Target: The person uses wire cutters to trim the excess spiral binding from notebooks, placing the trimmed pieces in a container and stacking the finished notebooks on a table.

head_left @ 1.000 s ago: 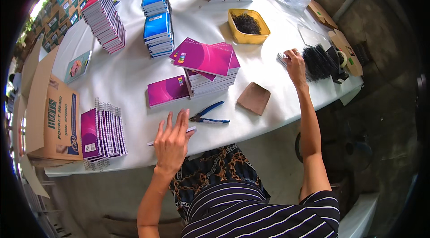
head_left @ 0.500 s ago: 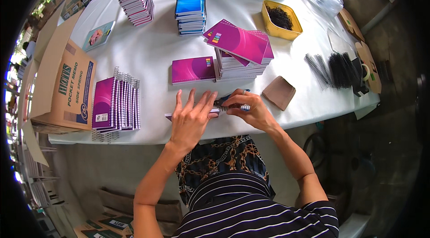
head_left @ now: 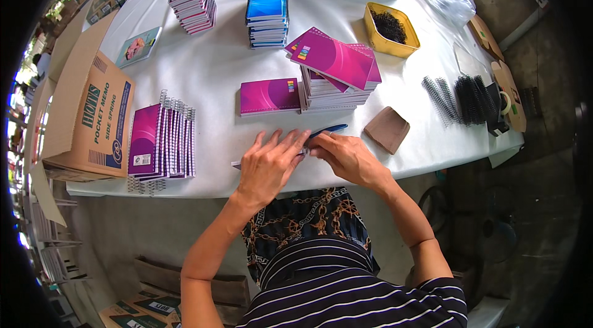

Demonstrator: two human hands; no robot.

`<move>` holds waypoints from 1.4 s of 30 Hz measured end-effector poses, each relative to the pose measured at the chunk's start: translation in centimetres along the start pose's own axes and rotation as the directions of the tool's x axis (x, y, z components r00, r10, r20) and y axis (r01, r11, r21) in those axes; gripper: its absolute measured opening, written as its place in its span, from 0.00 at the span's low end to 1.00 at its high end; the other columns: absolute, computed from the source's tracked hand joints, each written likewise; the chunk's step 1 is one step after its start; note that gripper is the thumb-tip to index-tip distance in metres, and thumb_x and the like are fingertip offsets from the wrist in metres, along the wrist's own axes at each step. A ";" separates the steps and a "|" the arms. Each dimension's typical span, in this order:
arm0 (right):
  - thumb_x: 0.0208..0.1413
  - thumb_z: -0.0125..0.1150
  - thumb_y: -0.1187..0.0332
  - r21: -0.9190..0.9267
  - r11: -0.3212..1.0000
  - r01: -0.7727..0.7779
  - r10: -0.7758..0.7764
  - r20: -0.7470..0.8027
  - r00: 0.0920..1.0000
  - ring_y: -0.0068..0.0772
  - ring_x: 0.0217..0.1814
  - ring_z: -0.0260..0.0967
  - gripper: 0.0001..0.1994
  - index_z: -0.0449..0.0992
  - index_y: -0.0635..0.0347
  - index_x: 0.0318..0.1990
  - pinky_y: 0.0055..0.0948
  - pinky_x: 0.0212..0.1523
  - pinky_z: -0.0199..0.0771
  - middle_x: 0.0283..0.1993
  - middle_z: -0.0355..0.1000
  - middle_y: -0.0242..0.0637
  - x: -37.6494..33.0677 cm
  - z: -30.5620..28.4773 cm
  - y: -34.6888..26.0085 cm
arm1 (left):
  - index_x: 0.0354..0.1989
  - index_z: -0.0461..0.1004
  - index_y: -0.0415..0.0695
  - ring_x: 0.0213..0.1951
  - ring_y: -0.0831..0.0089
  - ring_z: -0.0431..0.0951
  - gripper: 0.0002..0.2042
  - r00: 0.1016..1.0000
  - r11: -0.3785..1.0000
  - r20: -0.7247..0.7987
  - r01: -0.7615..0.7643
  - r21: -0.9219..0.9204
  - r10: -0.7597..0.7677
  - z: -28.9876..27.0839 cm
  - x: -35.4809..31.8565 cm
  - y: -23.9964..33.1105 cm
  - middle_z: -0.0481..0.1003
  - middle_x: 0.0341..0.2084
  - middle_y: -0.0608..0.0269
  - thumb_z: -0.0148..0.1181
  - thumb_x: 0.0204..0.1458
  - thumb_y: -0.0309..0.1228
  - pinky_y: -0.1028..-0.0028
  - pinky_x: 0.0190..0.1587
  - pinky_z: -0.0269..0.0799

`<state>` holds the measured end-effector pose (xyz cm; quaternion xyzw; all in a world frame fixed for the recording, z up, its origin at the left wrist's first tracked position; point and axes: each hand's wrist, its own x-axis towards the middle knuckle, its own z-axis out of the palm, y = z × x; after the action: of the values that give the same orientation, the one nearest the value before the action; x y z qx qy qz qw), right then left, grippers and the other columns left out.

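Both hands meet at the near edge of the white table (head_left: 216,75): the left hand (head_left: 272,161), fingers spread, presses flat on a thin pad (head_left: 236,165) whose long axis runs left to right under the palms, while the right hand (head_left: 346,156) pinches at its end. Blue-handled pliers (head_left: 327,130) lie just beyond the right fingertips. A purple notebook (head_left: 269,96) sits farther out, spiral-bound notebooks (head_left: 162,141) to the left.
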<state>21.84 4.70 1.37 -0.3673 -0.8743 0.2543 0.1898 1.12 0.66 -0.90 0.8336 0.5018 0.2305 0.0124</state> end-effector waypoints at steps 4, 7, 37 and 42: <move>0.54 0.63 0.70 -0.066 0.997 -0.040 0.040 -0.002 0.999 0.49 0.43 0.71 0.12 0.71 0.61 0.44 0.43 0.43 0.72 0.43 0.68 0.42 0.2 -0.1 -1.1 | 0.58 0.73 0.54 0.48 0.59 0.79 0.22 0.998 0.996 0.058 0.044 -0.076 -0.040 -0.4 0.3 0.0 0.77 0.50 0.65 0.63 0.52 0.37 0.62 0.47 0.77; 0.54 0.64 0.70 -0.199 0.963 0.181 -0.192 -0.039 0.981 0.48 0.46 0.70 0.12 0.71 0.60 0.44 0.43 0.45 0.71 0.44 0.67 0.41 0.3 0.3 0.1 | 0.56 0.74 0.54 0.42 0.62 0.81 0.21 0.986 0.984 0.137 0.118 -0.135 -0.100 -1.1 0.6 0.3 0.78 0.49 0.67 0.63 0.52 0.38 0.64 0.39 0.78; 0.46 0.57 0.84 -0.482 0.676 -0.557 0.336 -0.471 0.815 0.50 0.74 0.53 0.13 0.75 0.58 0.39 0.52 0.69 0.50 0.69 0.61 0.47 -8.5 -7.2 10.9 | 0.67 0.61 0.72 0.40 0.68 0.83 0.30 0.983 1.000 0.182 -0.023 -0.020 0.026 -1.1 0.1 -0.4 0.79 0.49 0.66 0.57 0.53 0.50 0.68 0.30 0.81; 0.43 0.75 0.57 -0.261 0.703 -0.662 0.612 -0.253 0.749 0.57 0.75 0.47 0.25 0.72 0.48 0.49 0.57 0.69 0.48 0.73 0.53 0.46 -6.3 -4.3 10.2 | 0.65 0.64 0.72 0.39 0.68 0.82 0.27 0.948 0.998 0.312 -0.057 -0.027 0.062 -1.8 -0.1 -0.7 0.78 0.49 0.72 0.57 0.54 0.49 0.65 0.31 0.81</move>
<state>33.78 7.43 -2.10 -0.6915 -0.7061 0.1241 0.0886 -0.21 0.53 0.44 0.8742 0.4660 0.1001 0.0922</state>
